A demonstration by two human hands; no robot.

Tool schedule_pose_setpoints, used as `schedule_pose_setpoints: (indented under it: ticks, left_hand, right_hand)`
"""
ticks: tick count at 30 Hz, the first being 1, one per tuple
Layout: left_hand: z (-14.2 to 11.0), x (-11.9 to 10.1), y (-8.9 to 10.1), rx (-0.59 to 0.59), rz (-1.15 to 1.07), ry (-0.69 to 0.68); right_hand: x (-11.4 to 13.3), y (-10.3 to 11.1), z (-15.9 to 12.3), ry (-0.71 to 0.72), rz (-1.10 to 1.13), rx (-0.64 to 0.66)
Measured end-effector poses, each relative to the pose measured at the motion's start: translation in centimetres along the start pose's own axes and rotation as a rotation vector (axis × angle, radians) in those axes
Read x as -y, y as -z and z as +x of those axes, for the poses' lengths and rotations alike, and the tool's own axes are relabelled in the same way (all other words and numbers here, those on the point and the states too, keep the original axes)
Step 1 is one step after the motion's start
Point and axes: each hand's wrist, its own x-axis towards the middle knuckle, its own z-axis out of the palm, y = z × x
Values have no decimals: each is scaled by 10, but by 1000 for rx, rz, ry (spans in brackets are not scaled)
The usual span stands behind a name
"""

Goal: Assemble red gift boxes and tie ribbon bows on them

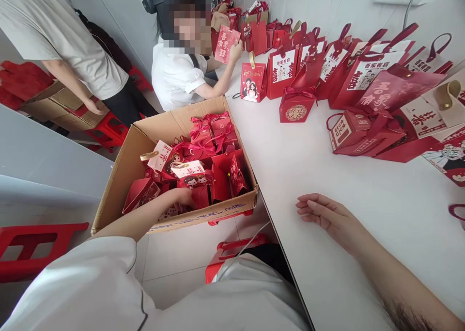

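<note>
My left hand (182, 197) reaches into a large cardboard box (116, 176), among red gift boxes (220, 183). Its fingertips are hidden behind the near wall and the gift boxes, so what it holds cannot be made out. Close by in the carton lies a white-topped gift box (188, 170) with a cartoon couple and a gold loop. On the white table (276, 176), my right hand (323, 214) rests with loosely bent fingers and nothing in it. Beyond it stands a small red gift box (297, 105) with a ribbon bow.
Rows of red gift bags (370, 74) line the table along the wall. Across the carton, a seated person (178, 79) holds up a red gift bag (227, 45). Another person (80, 50) stands at left. Red stools (39, 244) are on the floor.
</note>
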Motion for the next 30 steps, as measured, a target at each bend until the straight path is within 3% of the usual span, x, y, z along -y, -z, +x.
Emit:
schedule_pose_setpoints:
  ticks: [2,3,4,6,8,9,11,12,14,16,24,27,30]
  left_hand:
    - [-11,11,16,19,-33,72]
    - [-18,17,27,-26,-43,117]
    - [-26,23,38,-139,-49,176]
    - [-41,34,58,-524,2,224]
    - [-50,38,73,-856,101,60]
    - [-51,37,77,-932,164,-84]
    - [-47,31,80,-901,305,-320]
    - [-43,25,80,-845,368,-365]
    - [-39,15,78,-754,453,-319]
    - [-44,8,79,-747,487,-240]
    - [-129,12,101,-926,293,-155]
    - [-124,6,97,-912,337,-220]
    - [-96,-4,85,-851,404,-318]
  right_hand:
    - [1,0,0,5,17,3]
    - [1,0,-1,8,20,7]
    - [1,0,0,12,20,12]
    - [0,1,0,17,17,19]
    - [-1,2,1,16,21,25]
    - [-1,2,1,15,27,27]
    - [-2,4,2,9,42,31]
    - [-2,4,2,8,49,31]
    - [-1,4,2,7,58,27]
    - [-1,3,1,9,60,20]
    - [0,2,-1,18,36,8]
    - [1,2,0,22,32,19]
    - [1,1,-1,31,27,16]
